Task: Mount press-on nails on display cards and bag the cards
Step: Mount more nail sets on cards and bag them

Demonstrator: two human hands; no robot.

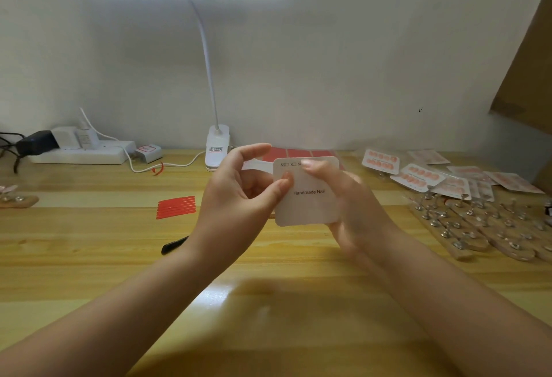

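**Blank card held up, ready for nails**

My right hand [343, 197] cradles the white square "Handmade Nail" card [307, 194] above the wooden tabletop's [268, 287] middle, printed face toward me; my left hand [239, 194] pinches its left edge to steady it, thumb pressing

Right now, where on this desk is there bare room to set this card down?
Bare wood lies in front of the hands, near the front edge of the desk, and left of the red strips, below the power strip. The right side is crowded with bagged cards and wooden nail stands.
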